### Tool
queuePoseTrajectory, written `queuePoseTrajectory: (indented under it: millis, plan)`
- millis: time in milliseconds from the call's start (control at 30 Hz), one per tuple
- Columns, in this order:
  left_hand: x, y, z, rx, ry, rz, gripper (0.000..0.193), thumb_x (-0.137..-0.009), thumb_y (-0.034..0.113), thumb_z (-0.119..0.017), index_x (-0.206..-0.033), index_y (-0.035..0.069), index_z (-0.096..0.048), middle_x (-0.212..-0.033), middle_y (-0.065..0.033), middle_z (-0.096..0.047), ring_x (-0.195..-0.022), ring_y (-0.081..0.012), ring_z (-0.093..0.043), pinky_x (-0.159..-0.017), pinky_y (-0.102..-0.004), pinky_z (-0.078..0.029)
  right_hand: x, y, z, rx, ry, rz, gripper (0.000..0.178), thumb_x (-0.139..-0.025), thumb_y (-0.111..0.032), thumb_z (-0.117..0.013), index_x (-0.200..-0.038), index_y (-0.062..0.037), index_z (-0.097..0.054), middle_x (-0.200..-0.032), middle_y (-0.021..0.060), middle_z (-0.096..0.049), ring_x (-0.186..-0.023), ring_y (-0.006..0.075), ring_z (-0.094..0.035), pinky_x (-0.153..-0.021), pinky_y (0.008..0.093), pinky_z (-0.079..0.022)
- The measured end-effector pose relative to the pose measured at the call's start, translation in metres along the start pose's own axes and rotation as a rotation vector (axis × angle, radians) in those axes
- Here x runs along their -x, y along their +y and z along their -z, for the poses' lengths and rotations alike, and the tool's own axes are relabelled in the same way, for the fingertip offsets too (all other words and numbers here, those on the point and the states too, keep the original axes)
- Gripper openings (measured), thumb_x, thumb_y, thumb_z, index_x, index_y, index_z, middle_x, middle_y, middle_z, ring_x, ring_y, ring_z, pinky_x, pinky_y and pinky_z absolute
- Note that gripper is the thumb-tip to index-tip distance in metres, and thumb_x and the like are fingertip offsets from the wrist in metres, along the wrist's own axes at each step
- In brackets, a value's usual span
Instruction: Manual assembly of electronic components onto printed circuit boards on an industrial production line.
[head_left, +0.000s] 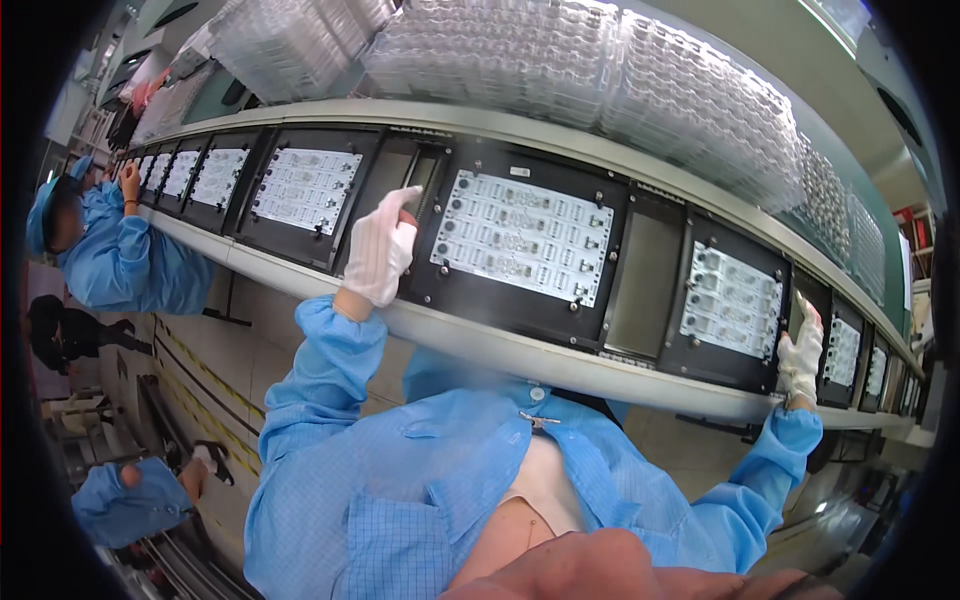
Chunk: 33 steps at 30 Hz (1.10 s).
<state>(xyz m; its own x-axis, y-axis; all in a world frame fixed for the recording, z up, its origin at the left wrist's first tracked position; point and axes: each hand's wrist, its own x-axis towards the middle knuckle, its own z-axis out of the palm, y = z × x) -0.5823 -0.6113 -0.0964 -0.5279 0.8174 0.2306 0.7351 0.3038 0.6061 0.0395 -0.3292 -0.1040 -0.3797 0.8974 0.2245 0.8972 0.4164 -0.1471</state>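
Note:
My left hand (380, 250), in a white glove with bare fingertips, is by the left edge of a black pallet (500, 296). Its index finger stretches forward and its other fingers bend; nothing shows in it. On that pallet lies a white circuit board panel (520, 238), held at its edges by small black clips. To the right, my right hand (800, 358), gloved the same way, is at the right edge of another black pallet (728, 368), fingers pointing away from me and apart. That pallet carries a similar white circuit board panel (732, 304).
The pallets sit in a row on a conveyor line with a pale front rail (480, 338). Further pallets with panels (307, 188) run to the left. Stacks of clear plastic trays (500, 60) line the far side. A co-worker in blue (135, 255) is at the line's left end.

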Motion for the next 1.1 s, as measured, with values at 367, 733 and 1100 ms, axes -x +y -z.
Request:
queuePoseTrajectory:
  millis: [367, 733, 1100]
  plan:
    - [-0.106, 0.005, 0.019, -0.131, -0.013, -0.546, 0.037, -0.088, 0.003, -0.060, -0.125, 0.004, -0.062, -0.100, -0.0169, -0.071, -0.093, -0.0320, -0.069, -0.085, -0.0380, -0.055, -0.024, 0.024, 0.027, 0.273, -0.012, -0.181, 0.084, -0.069, 0.002, -0.070, -0.148, -0.0129, -0.047, -0.135, 0.0180, -0.058, -0.126, 0.0376, -0.053, -0.112, 0.0418, -0.041]
    - [-0.353, 0.010, -0.038, -0.277, 0.193, -0.686, 0.038, -0.091, 0.001, -0.058, -0.127, 0.016, -0.062, -0.105, -0.0088, -0.072, -0.094, -0.0290, -0.070, -0.086, -0.0412, -0.056, -0.085, -0.159, 0.043, -0.006, 0.132, 0.290, 0.071, -0.074, 0.002, -0.068, -0.142, -0.0092, -0.053, -0.123, 0.0207, -0.064, -0.117, 0.0388, -0.058, -0.103, 0.0460, -0.044]
    - [-0.367, 0.060, -0.060, -0.344, -0.012, -0.567, 0.048, -0.089, -0.001, -0.064, -0.134, 0.016, -0.062, -0.093, -0.0092, -0.072, -0.092, -0.0271, -0.069, -0.089, -0.0403, -0.056, -0.224, -0.196, 0.017, -0.159, 0.282, 0.340, 0.051, -0.089, -0.003, -0.061, -0.139, -0.0122, -0.055, -0.099, 0.0119, -0.069, -0.093, 0.0280, -0.067, -0.086, 0.0409, -0.053]
